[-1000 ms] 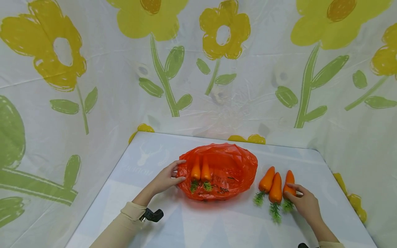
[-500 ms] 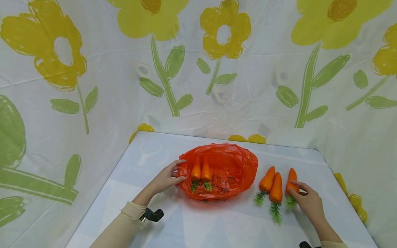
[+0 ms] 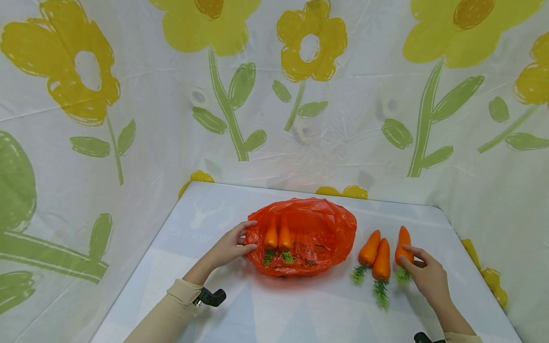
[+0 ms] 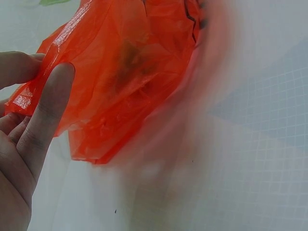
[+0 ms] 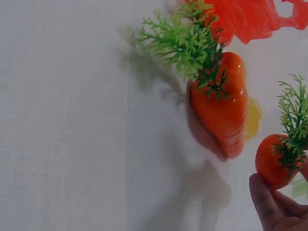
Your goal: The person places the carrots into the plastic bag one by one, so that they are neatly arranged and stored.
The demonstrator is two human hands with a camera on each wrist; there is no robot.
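A red plastic bag [image 3: 326, 238] lies with its mouth spread toward me, and two carrots [image 3: 285, 236] with green tops show inside its left part. My left hand [image 3: 231, 245] pinches the left edge of the bag between thumb and fingers; the left wrist view shows the thumb [image 4: 50, 98] over the plastic. On the right, my right hand [image 3: 426, 274] grips a carrot [image 3: 403, 245] near its leafy end, tip pointing away from me. In the right wrist view this carrot [image 5: 274, 161] sits between thumb and fingers, apart from the other carrots.
Two more carrots [image 3: 381, 262] lie side by side on the pale table [image 3: 300, 314], between the bag and my right hand. A flower-printed curtain [image 3: 351, 119] hangs behind the table and along both sides. Dark straps [image 3: 210, 297] sit at the wrists.
The carrot in my right hand has shifted slightly right and away from me, widening its gap from the two lying carrots. My left hand and the bag stay where they were.
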